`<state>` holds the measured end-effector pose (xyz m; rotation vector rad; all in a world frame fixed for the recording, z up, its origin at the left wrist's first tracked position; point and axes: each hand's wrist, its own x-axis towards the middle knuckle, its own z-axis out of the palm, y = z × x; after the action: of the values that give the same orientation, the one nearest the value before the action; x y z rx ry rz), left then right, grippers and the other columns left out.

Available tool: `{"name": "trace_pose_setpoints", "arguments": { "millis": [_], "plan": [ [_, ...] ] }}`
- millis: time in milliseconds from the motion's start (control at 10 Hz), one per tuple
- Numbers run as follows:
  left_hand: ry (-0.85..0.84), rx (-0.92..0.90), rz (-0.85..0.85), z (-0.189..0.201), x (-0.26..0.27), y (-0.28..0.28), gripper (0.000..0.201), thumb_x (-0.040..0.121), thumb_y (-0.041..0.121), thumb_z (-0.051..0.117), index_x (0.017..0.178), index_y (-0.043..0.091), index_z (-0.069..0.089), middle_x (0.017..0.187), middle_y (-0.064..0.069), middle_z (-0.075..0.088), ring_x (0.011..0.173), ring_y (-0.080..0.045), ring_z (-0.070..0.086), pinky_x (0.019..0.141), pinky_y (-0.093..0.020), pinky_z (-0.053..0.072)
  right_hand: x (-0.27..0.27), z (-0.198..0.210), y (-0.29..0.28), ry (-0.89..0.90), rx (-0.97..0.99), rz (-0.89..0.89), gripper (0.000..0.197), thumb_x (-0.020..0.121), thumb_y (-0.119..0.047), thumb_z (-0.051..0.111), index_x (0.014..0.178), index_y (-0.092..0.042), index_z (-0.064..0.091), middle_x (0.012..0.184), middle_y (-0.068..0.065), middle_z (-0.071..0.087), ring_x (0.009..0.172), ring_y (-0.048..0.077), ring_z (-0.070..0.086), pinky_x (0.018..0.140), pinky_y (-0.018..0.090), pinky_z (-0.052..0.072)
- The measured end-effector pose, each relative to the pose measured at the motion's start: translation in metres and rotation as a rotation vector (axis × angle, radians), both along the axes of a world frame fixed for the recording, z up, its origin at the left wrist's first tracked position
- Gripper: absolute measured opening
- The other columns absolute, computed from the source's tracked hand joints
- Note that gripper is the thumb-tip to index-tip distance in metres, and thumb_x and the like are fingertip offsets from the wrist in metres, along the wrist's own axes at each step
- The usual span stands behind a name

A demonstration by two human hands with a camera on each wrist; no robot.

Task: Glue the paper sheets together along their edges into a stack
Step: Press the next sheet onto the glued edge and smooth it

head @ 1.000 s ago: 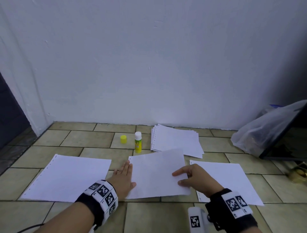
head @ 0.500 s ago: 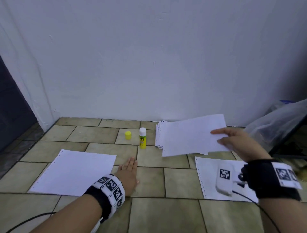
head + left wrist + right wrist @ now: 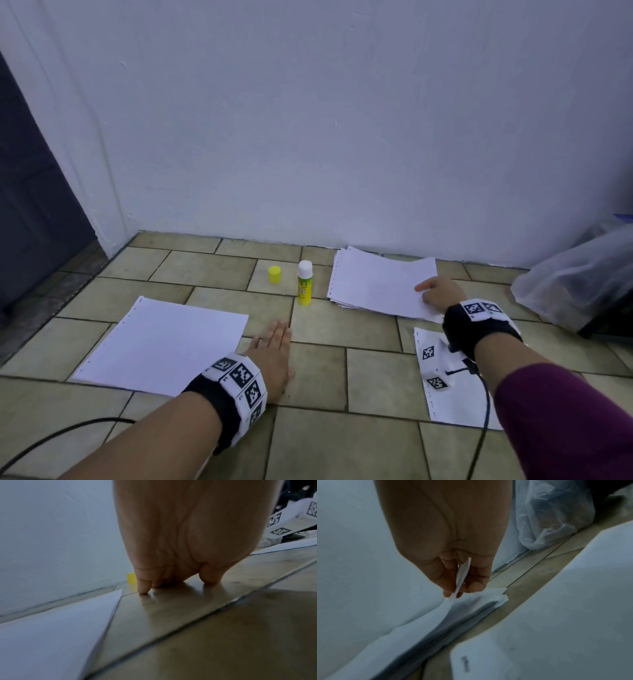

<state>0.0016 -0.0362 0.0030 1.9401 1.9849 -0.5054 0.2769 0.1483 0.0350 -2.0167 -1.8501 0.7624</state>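
Two hands: the right hand [image 3: 440,295] is at the near right corner of the paper pile [image 3: 376,284] by the wall; the left hand [image 3: 274,356] lies flat on the floor [image 3: 370,377].
Right fingers: thumb and fingers [image 3: 476,586] pinch the corner of the top sheet [image 3: 419,622], which curls up off the pile below.
Left fingers: straight and spread, holding nothing, just beside the right edge of the left sheet [image 3: 161,342].
Paper: one loose sheet lies to the left, another, the right sheet [image 3: 455,397], lies partly under the right forearm; the pile sits beyond it.
Glue: the glue stick [image 3: 304,282] stands upright and open between the left sheet and the pile, its yellow cap [image 3: 274,274] just beside it.
Step in hand: most likely handling the top sheet at the pile; whether it is being laid down or taken up cannot be told.
Next move: probably reach for the glue stick, run it along one sheet's edge, then lay another sheet on with edges lined up and press.
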Motion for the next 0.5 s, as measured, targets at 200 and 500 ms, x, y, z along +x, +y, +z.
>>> {"name": "trace_pose_setpoints", "arguments": {
  "millis": [200,500],
  "plan": [
    [0.006,-0.009,0.000,0.000,0.000,-0.001,0.068,0.104,0.030,0.028,0.151,0.003,-0.013,0.158,-0.011,-0.021,0.147,-0.022,-0.016,0.119,-0.039,0.000,-0.004,-0.005,0.001,-0.319,-0.057,0.068,0.022,0.079,-0.024,0.070,0.100,-0.029,0.062,0.127,0.007,0.050,0.111,0.024,0.052,0.086,0.028,0.045],
    [-0.002,-0.021,0.009,-0.001,0.000,0.000,0.068,0.103,0.029,0.029,0.151,0.003,-0.013,0.158,-0.011,-0.023,0.147,-0.022,-0.017,0.119,-0.040,-0.001,-0.018,0.019,-0.005,-0.679,-0.119,0.222,0.028,0.094,-0.036,0.053,0.122,-0.035,0.058,0.146,0.007,0.037,0.141,0.028,0.019,0.112,0.038,0.027]
  ]
}}
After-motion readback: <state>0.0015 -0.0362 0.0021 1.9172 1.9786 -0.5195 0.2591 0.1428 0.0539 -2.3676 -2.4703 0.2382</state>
